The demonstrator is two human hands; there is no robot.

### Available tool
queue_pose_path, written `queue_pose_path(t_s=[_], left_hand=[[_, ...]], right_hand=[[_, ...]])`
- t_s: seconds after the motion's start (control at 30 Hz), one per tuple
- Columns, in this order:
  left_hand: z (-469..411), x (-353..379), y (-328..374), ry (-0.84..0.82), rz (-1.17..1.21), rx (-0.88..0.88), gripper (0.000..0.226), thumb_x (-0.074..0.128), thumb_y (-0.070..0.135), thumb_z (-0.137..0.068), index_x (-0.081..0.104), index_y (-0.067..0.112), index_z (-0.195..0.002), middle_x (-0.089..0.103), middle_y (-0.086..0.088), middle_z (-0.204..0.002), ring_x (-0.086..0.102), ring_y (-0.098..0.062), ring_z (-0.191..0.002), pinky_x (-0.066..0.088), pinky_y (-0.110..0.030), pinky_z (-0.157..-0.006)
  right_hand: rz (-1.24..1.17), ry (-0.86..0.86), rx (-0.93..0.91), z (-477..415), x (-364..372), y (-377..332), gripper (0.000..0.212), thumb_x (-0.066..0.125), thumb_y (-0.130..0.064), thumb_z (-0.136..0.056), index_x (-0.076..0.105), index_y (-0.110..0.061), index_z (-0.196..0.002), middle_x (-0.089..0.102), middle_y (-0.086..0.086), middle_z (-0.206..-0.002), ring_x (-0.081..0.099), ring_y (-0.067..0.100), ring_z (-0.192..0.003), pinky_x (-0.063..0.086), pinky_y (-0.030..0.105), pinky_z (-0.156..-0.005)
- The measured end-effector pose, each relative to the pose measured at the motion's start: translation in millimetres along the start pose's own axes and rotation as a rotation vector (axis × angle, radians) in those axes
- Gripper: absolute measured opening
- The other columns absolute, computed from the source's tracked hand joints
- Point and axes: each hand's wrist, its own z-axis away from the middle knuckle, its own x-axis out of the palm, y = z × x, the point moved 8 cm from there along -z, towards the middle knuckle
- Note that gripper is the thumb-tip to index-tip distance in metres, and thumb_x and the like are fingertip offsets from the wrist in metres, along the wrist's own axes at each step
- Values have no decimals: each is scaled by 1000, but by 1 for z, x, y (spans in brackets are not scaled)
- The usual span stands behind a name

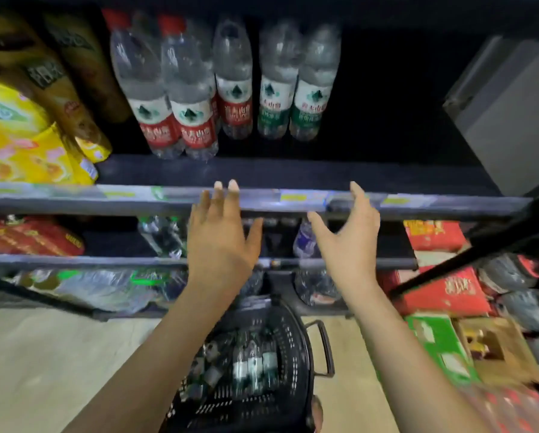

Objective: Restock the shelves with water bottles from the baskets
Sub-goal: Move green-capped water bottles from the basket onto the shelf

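Water bottles (243, 364) in basket (296, 339) blur, half-hidden by left hand (221, 242); right hand (346, 242) likewise spread, grip released.

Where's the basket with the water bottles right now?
The black basket sits on the floor at bottom centre of the head view, between the person's forearms, below the shelves.

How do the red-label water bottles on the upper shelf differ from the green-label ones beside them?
The red-label bottles stand left of the green-label bottles on the same shelf. Two red-label bottles sit at the front, near the shelf edge; the green-label bottles stand farther back. The front red-label bottles show red caps; the green-label bottles' caps are too dark to tell. Both kinds are clear, upright, similar in shape, with a mountain mark on a white band.
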Motion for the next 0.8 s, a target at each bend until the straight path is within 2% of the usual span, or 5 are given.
queue_pose_path(t_s=[0.1, 0.3, 0.43, 0.6, 0.8], left_hand=[[70, 7, -29, 33, -94, 19, 66, 52, 45, -90, 44, 3, -140, 45, -22, -144, 38, -41, -136, 29, -52, -113], [188, 80, -103, -294, -228, -56, 74, 38, 58, -88, 52, 1, -133, 51, -25, -137, 46, -43, -129, 40, -57, -104], [243, 134, -139, -477, -241, -146, 83, 39, 67, -81, 43, 6, -138, 50, -25, -137, 46, -45, -127, 42, -58, -101], [294, 196, -178, -625, -268, -294, 98, 65, 70, -71, 40, 8, -143, 45, -27, -141, 44, -47, -127, 39, -57, -103], [337, 259, -216, -790, -329, -422, 102, 47, 78, -77, 21, 14, -152, 23, -19, -156, 23, -38, -142, 23, -49, -116]], right_hand=[[130, -54, -14, 65, 12, 36, 76, 74, -31, -81, 38, -2, -141, 47, 16, -137, 37, 31, -129, 32, 40, -109], [409, -349, 53, 165, 57, 117, 77, 76, -39, -77, 44, -1, -136, 52, 17, -132, 44, 38, -123, 38, 46, -102], [509, -552, 124, 212, 92, 164, 79, 74, -47, -77, 45, -2, -135, 53, 18, -129, 46, 38, -120, 40, 46, -97], [613, -769, 189, 262, 133, 220, 80, 67, -55, -80, 40, -8, -138, 49, 13, -133, 44, 34, -123, 40, 41, -98], [629, -906, 270, 304, 171, 284, 71, 76, -52, -70, 54, -10, -122, 61, 12, -117, 55, 36, -111, 49, 41, -87]])
